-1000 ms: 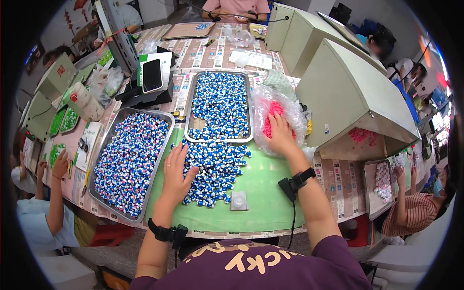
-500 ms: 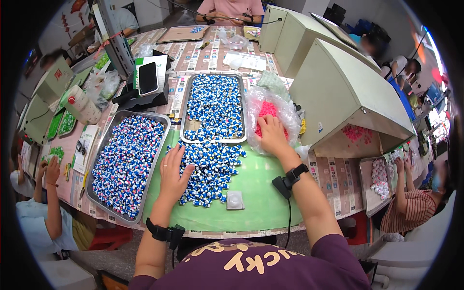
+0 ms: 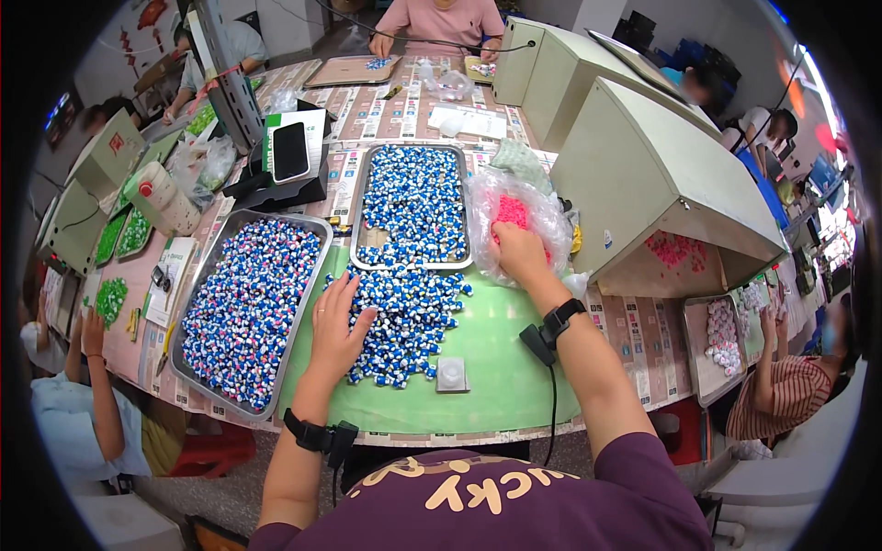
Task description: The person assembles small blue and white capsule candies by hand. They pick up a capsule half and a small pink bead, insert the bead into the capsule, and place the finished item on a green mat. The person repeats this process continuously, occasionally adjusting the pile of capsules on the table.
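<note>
Blue-and-white small pieces in a loose pile [image 3: 400, 317] lie on the green rectangular mat [image 3: 496, 386], which serves as the landmark; the pile covers the mat's far-left part. At the mat's near centre, just beside the near edge of the pile, sits a small square translucent block [image 3: 452, 374]. The left hand [image 3: 335, 326] rests palm-down on the left flank of the pile, fingers spread and touching the pieces. Left of the mat stands a rectangular metal tray [image 3: 305, 275] filled with the same blue-and-white pieces. At the mat's far-right corner, the right hand [image 3: 516, 253] reaches into a clear crumpled plastic bag [image 3: 542, 216] holding pink pieces [image 3: 511, 211]; whether its fingers are pinched or spread cannot be told, as they are buried in the bag. Beyond the mat's far edge, a second rectangular metal tray [image 3: 354, 220] holds more blue-and-white pieces. Right of the mat stands a beige slant-topped metal housing [image 3: 661, 184].
</note>
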Demonstrator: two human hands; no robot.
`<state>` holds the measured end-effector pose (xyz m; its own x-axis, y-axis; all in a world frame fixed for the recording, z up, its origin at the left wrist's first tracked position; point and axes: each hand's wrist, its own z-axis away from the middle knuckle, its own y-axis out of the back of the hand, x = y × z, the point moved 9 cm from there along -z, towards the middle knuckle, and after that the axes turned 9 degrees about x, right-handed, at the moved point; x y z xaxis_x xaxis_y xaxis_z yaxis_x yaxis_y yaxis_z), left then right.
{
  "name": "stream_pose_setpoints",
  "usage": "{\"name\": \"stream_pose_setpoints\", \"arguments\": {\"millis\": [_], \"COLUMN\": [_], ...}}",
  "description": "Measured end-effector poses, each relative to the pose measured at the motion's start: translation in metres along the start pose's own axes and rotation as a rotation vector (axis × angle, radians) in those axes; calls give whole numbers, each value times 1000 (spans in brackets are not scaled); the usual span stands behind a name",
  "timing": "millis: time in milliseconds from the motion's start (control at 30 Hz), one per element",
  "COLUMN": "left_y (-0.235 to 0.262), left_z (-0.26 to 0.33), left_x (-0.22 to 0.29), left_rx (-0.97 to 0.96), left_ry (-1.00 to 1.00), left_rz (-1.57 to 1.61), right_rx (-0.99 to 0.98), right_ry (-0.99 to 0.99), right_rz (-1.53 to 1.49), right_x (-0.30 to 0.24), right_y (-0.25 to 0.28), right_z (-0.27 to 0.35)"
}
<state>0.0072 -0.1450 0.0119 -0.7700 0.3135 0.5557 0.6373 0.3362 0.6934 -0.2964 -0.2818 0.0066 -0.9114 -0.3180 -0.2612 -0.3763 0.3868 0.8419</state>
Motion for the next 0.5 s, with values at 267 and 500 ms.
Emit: {"name": "stream_pose_setpoints", "arguments": {"millis": [267,500], "left_y": [-1,-2], "left_z": [-2,-1], "left_x": [-1,-3], "left_rx": [13,17], "left_ry": [1,-5], "left_rz": [-8,-23], "right_rx": [9,-215], "right_ry": [-356,-818], "right_rz": [-449,-1181], "right_x": [56,50], "right_y": [-3,-8], "right_z": [-10,1]}}
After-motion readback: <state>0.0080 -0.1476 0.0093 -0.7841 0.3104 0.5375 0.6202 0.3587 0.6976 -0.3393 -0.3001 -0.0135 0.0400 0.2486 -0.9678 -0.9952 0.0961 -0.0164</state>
